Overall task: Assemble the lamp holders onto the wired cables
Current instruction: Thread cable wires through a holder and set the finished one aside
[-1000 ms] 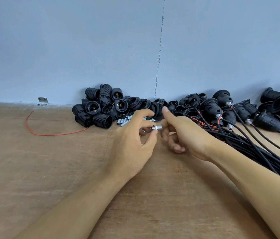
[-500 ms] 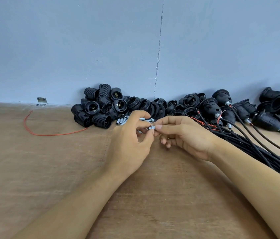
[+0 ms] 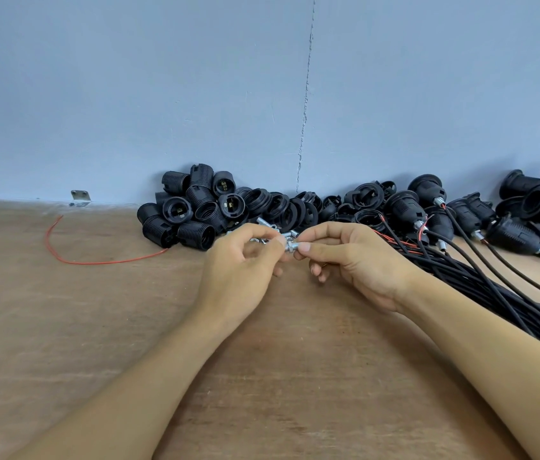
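Above the middle of the wooden table (image 3: 96,327), my left hand (image 3: 242,273) and my right hand (image 3: 358,260) meet fingertip to fingertip. Both pinch one small silver threaded fitting (image 3: 290,246) between thumb and forefinger. More silver fittings (image 3: 272,227) lie loose just behind my hands. A heap of black lamp holder shells (image 3: 195,210) sits against the wall behind my left hand. A bundle of black cables (image 3: 481,280) runs off to the right, with assembled holders (image 3: 408,207) on their ends.
A loose red wire (image 3: 96,260) curls on the table at the left. A small metal bracket (image 3: 80,195) sits at the wall's foot. More black holders (image 3: 534,200) crowd the far right. The blue wall (image 3: 262,94) closes off the back of the table.
My right forefinger, pointing up a second ago, has folded down onto the silver fitting. Both hands now pinch it closer together.
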Available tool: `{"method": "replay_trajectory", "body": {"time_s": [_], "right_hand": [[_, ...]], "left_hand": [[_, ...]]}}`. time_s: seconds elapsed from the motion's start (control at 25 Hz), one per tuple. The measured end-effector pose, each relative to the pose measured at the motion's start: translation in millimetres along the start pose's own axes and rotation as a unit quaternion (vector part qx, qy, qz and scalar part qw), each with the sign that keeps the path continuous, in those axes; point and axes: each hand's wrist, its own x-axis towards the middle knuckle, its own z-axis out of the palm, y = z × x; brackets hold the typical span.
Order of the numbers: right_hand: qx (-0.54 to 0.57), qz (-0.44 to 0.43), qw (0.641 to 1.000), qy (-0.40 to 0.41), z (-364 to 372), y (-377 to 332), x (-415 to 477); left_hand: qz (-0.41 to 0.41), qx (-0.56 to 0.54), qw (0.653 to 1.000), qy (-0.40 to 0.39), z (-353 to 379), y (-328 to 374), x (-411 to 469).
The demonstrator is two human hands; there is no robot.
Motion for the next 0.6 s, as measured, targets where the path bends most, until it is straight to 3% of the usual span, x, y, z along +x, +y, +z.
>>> {"method": "replay_trajectory", "body": {"time_s": [0.2, 0.32, 0.4, 0.52, 0.6], "right_hand": [[-0.043, 0.004, 0.999, -0.021, -2, 4, 1], [-0.06, 0.006, 0.998, -0.02, -2, 5, 1], [-0.12, -0.017, 0.992, 0.03, -3, 5, 4], [-0.301, -0.117, 0.919, 0.228, -14, 7, 10], [-0.392, -0.179, 0.862, 0.267, -20, 8, 9]], "left_hand": [[0.06, 0.094, 0.993, -0.029, 3, 0, -6], [0.044, 0.095, 0.994, -0.039, 2, -2, -4], [0.013, 0.091, 0.995, -0.044, 2, -3, -2], [-0.058, 0.034, 0.997, -0.027, 1, -3, 2], [-0.114, -0.073, 0.991, -0.004, -3, -1, 6]]}}
